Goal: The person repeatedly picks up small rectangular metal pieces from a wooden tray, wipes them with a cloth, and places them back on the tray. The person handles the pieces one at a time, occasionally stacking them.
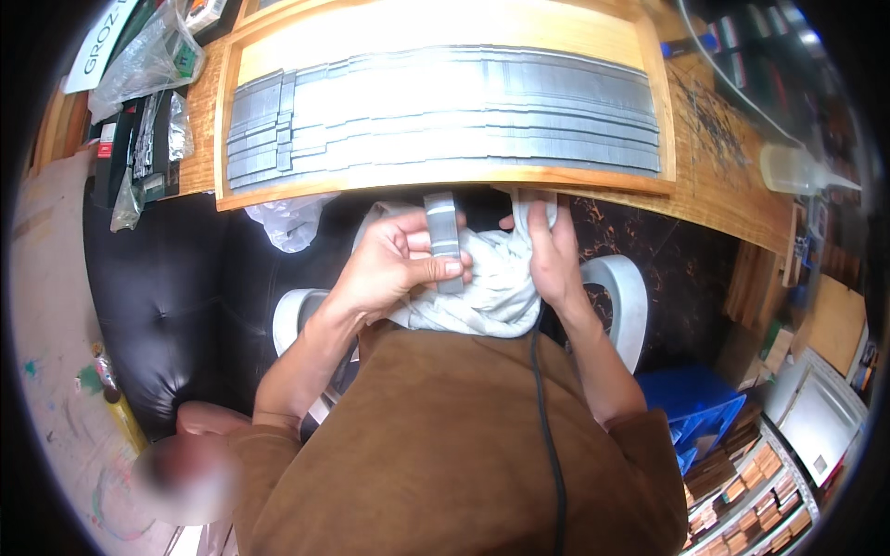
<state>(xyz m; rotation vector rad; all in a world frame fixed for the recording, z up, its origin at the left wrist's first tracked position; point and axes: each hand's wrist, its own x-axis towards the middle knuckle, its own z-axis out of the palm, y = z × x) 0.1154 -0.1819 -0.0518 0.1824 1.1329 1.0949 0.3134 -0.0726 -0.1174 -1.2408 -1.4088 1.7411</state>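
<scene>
The left hand [394, 264] grips a grey metal strip [445, 239], thumb across it. The right hand [549, 248] clutches the white cloth [496, 283] beneath the strip.

1. Wooden workbench [723, 176] runs across the top, scratched up on its right side.
2. Left of the bench there's a black tufted sofa [158, 296].
3. Below the sofa, bare floor [56, 371] with paint splotches.
4. Under the bench's right end sits a blue bin [695, 408], with shelves [751, 491] of small brown boxes below it.
5. Lighting's bright and even on the benchtop, darker underneath.
</scene>
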